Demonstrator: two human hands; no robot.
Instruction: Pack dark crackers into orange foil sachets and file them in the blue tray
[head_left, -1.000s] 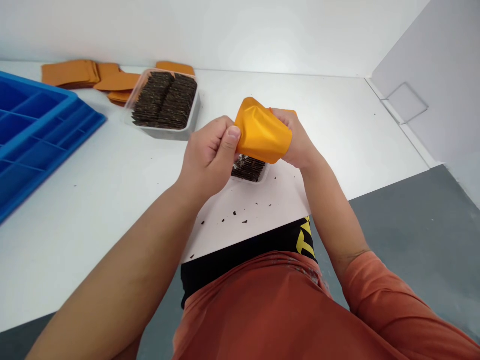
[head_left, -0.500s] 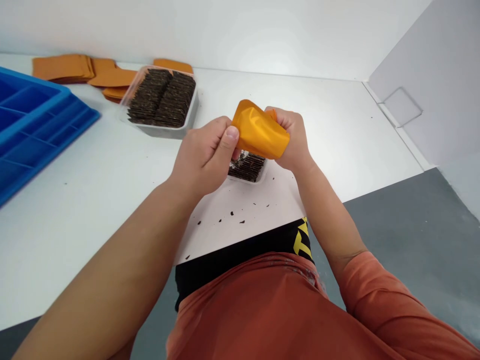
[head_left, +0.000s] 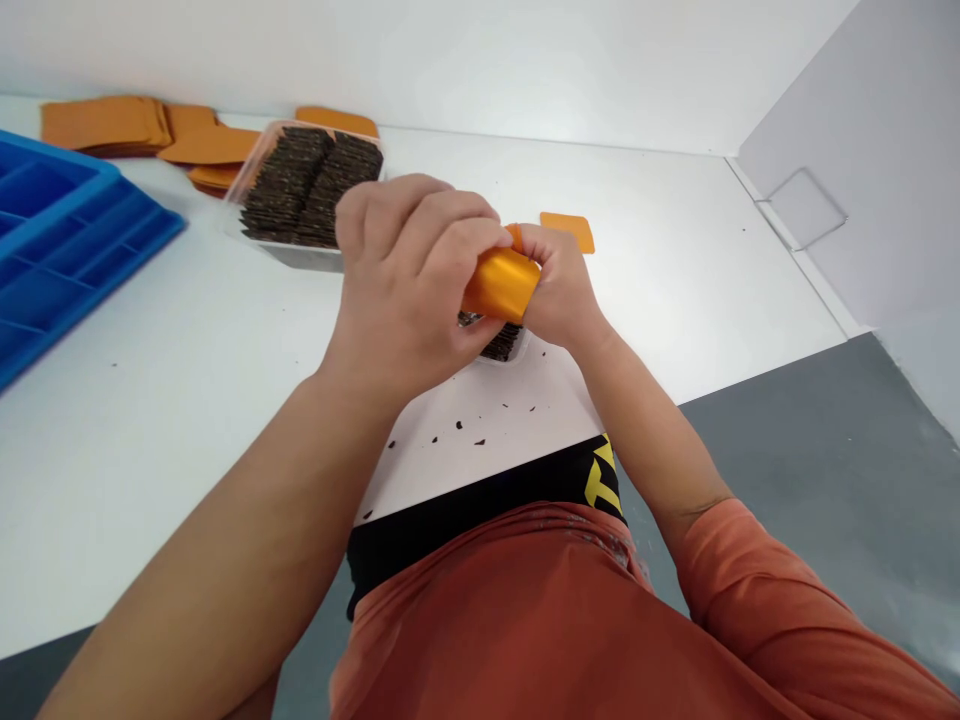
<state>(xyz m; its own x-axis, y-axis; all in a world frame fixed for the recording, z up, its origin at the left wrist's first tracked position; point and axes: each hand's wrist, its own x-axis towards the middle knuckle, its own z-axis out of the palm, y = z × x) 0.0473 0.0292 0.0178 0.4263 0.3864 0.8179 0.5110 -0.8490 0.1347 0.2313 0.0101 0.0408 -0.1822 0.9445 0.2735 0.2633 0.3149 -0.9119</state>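
Pinching a glossy, flexible orange pouch, the left hand and right hand are holding opposite ends above a translucent plastic tub, where thin, dark, rough sheets are standing.

Two tubs, one blue tray

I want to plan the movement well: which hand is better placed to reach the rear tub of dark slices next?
Probably the left hand: it is nearer the rear tub of dark slices. The right hand is farther off, gripping the orange pouch. Whether the left grips is unclear.
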